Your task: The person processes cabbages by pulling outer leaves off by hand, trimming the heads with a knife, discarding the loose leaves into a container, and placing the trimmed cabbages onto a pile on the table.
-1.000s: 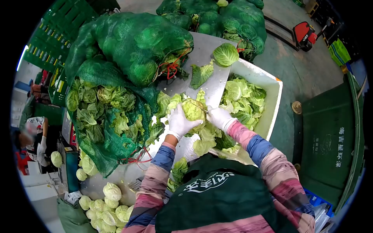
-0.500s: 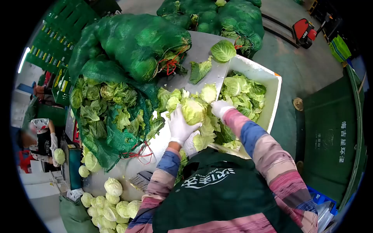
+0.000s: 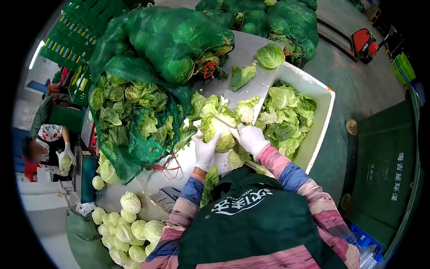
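My gloved left hand [image 3: 205, 148] is wrapped round the near left side of a pale green cabbage [image 3: 217, 133]. In my gloved right hand [image 3: 249, 138] is a knife [image 3: 221, 120], its thin blade lying across the top of the cabbage. Cut leaves [image 3: 209, 106] lie just beyond the cabbage, and a pale cut piece [image 3: 246, 114] rests to its right. A loose dark leaf [image 3: 242, 76] and a round green cabbage [image 3: 270, 56] sit farther back on the metal table [image 3: 251, 45].
A white foam box [image 3: 320, 112] of leaves stands at the right. Green mesh sacks [image 3: 174, 42] of cabbages fill the back left. Trimmed cabbages [image 3: 130, 202] are piled front left, near a brush [image 3: 165, 199]. A co-worker [image 3: 49, 139] holds a cabbage at far left.
The knife has come onto the cabbage top, and a cut piece now lies at its right. My right hand has moved back close to the cabbage. The whole view has shifted slightly.
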{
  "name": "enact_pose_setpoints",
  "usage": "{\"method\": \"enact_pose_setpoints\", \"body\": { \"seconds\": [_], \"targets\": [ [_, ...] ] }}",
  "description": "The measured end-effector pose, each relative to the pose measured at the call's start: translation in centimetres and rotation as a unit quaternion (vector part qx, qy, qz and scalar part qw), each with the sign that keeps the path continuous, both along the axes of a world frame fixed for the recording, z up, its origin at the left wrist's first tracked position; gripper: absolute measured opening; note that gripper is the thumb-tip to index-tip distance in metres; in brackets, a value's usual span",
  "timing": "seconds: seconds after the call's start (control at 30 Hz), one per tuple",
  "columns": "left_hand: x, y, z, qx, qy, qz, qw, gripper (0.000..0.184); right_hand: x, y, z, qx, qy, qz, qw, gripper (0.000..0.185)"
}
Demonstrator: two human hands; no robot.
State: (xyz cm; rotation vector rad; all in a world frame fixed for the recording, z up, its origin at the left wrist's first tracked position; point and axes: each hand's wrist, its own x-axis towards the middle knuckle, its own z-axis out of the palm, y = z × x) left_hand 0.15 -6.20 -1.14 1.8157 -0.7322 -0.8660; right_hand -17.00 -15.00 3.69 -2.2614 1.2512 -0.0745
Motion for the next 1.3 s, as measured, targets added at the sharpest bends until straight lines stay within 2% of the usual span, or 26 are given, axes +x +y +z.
{"method": "enact_pose_setpoints", "body": {
  "seconds": [0.07,0.13,0.2,0.47,0.6,0.67,0.7,0.8,0.87,0.9,1.07,1.13,1.2,1.27,1.3],
  "targets": [
    [-0.7,-1.2,0.7,-0.015,-0.132,0.042,0.99,0.083,-0.2,-0.4,-0.3,-0.011,0.011,0.005,1.0,0.05],
    [-1.4,-2.1,1.6,0.008,-0.129,0.036,0.991,0.085,-0.2,-1.1,-0.6,-0.02,0.029,0.041,0.999,0.05],
    [-1.8,-2.8,1.2,0.079,-0.255,0.011,0.964,0.084,-0.3,-1.8,-0.7,-0.01,0.035,0.043,0.998,0.051],
    [-1.1,-2.1,0.4,0.046,-0.22,-0.017,0.974,0.083,0.0,-4.5,-2.0,0.039,0.025,0.03,0.998,0.059],
    [-0.6,-1.5,0.3,-0.012,-0.188,-0.036,0.981,0.081,0.2,-5.3,-2.6,0.065,0.029,0.025,0.997,0.062],
    [-1.1,0.2,1.1,-0.031,-0.184,-0.053,0.981,0.081,-0.4,-6.2,-4.1,0.068,-0.005,-0.066,0.995,0.06],
    [-1.6,1.3,1.6,-0.044,-0.207,-0.07,0.975,0.083,-1.1,-7.1,-5.1,0.056,0.037,-0.03,0.997,0.061],
    [-2.2,3.8,1.2,-0.053,-0.233,-0.085,0.967,0.088,-1.5,-6.5,-6.6,0.085,0.067,-0.042,0.993,0.065],
    [-1.6,4.6,0.5,-0.082,-0.128,-0.073,0.986,0.085,-1.8,-5.8,-7.0,0.101,0.076,-0.05,0.991,0.066],
    [-1.3,4.6,1.5,-0.058,-0.084,-0.076,0.992,0.082,-1.8,-5.9,-6.8,0.11,0.08,-0.062,0.989,0.067],
    [2.4,5.8,-0.9,-0.075,-0.046,-0.09,0.992,0.083,-2.6,-4.7,-8.4,0.076,0.071,-0.052,0.993,0.065],
    [3.0,6.7,0.1,-0.086,0.056,-0.114,0.988,0.083,-2.8,-4.1,-8.4,0.055,0.066,-0.078,0.993,0.064],
    [3.6,8.3,-0.6,-0.078,0.078,-0.106,0.988,0.082,-3.0,-4.5,-8.3,0.048,0.065,-0.093,0.992,0.063],
    [3.1,9.2,-0.3,-0.051,0.272,-0.019,0.961,0.079,-2.9,-5.1,-8.1,0.066,0.082,-0.08,0.991,0.062],
    [2.5,9.2,0.4,-0.041,0.294,0.012,0.955,0.081,-2.7,-5.0,-7.8,0.067,0.081,-0.08,0.991,0.062]
  ]
}}
